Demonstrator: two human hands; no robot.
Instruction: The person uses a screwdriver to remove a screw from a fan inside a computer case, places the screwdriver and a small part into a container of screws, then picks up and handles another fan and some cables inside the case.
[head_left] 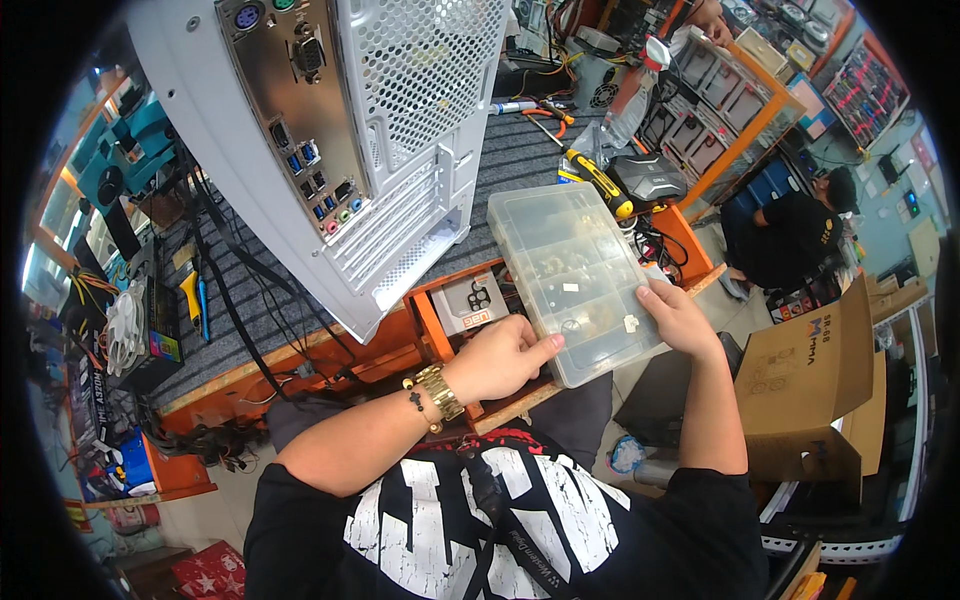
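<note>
Both my hands hold a clear plastic compartment box with its lid down, tilted above an open orange drawer. Small parts show blurrily through the lid, too small to name. My right hand grips the box's right edge, thumb on top. At its near left corner, my left hand is closed with the thumb against the box edge; its fingers are partly hidden. Inside the drawer, left of the box, lies a white printed carton. A white computer case stands just beyond, its rear ports facing me.
A yellow-black screwdriver, a dark case and orange-handled pliers lie on the ribbed grey bench mat. Black cables hang at left. An open cardboard box stands right. Another person sits farther off.
</note>
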